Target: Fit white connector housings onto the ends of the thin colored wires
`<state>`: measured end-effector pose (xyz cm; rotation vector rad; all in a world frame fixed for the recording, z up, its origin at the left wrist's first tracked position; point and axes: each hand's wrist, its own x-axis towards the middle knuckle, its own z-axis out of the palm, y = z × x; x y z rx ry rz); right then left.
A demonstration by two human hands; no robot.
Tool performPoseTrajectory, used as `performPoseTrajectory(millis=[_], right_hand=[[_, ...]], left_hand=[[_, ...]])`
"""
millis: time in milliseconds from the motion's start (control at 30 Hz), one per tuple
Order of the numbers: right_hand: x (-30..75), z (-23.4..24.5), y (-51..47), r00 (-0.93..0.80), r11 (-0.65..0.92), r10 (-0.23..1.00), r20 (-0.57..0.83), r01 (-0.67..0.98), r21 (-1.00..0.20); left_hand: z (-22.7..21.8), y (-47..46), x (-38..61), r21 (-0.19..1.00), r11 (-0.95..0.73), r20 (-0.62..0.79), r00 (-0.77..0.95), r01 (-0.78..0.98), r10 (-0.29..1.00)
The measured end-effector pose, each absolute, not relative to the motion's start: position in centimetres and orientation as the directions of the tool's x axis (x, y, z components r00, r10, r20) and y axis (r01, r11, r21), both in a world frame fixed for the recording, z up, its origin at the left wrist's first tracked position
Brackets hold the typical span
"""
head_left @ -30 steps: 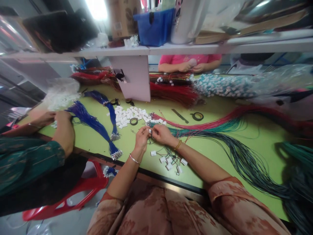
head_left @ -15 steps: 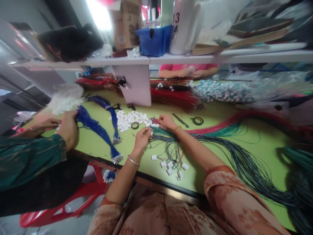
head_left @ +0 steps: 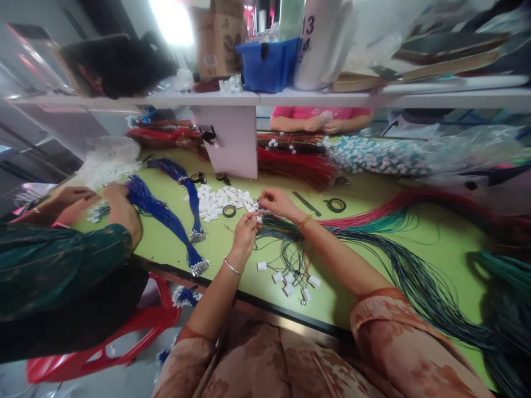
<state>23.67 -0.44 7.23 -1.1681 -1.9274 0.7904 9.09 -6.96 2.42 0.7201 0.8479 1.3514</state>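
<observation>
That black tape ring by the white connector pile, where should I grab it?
Pinch the tape ring by its rim from above on its near side, one finger in the hole. It lies flat, hole up, and the white connectors crowd its far side.

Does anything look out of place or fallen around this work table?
Yes. One blue wire bundle is below the front edge of the table, beside the red chair, apart from the blue bundles lying on top.
</observation>
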Motion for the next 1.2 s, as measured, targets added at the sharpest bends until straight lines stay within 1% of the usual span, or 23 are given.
performPoseTrajectory(millis=[67, 133, 300, 500, 633, 800, 933, 1000, 1133, 1200], right_hand=[[23.1, 7.3, -1.4, -0.333, 0.4, 0.9, 0.283, 0.37, -0.838], [23.1, 7.1, -2.5, -0.321, 0.383, 0.906, 0.277, 0.343, -0.858], [24.0, 6.1, -5.2, -0.295, 0.326, 0.927, 0.233, 0.32, -0.89], [24.3, 5.1, -6.1, -0.251, 0.356, 0.927, 0.279, 0.355, -0.864], [24.2, 4.8, -6.0, -0.227, 0.368, 0.927, 0.298, 0.397, -0.841], [24.0, 5.0, -6.3, -0.284, 0.448, 0.892, 0.352, 0.455, -0.769], [23.9, 4.9, -6.6, -0.337, 0.508, 0.859, 0.385, 0.472, -0.721], [24.0, 5.0, -6.6, -0.341, 0.502, 0.862, 0.375, 0.471, -0.726], [24.2, 5.2, -6.2, -0.402, 0.472, 0.862, 0.31, 0.412, -0.78], [24.3, 5.2, -6.2, -0.405, 0.456, 0.867, 0.289, 0.415, -0.787]], left_hand=[[2.2, -7.0, 9.0, 0.818, 0.097, -0.097, 0.03, -0.566, 0.995], [2.0, -7.0, 8.9, 0.79, 0.103, -0.103, 0.035, -0.604, 0.994], [1.9, -7.0, 8.9, 0.759, 0.122, -0.111, 0.058, -0.639, 0.992], [2.2, -7.2, 9.2, 0.76, 0.129, -0.099, 0.082, -0.637, 0.992], [2.4, -7.3, 9.1, 0.769, 0.123, -0.095, 0.077, -0.627, 0.992], [2.2, -7.4, 9.2, 0.824, 0.076, -0.075, 0.025, -0.561, 0.997], [1.9, -7.7, 9.5, 0.864, 0.088, -0.096, 0.008, -0.496, 0.995], [1.9, -7.7, 9.6, 0.873, 0.085, -0.097, -0.001, -0.479, 0.995], [1.8, -7.5, 9.5, 0.891, 0.087, -0.111, -0.027, -0.446, 0.993], [1.8, -7.3, 9.3, 0.901, 0.089, -0.11, -0.026, -0.424, 0.994]])
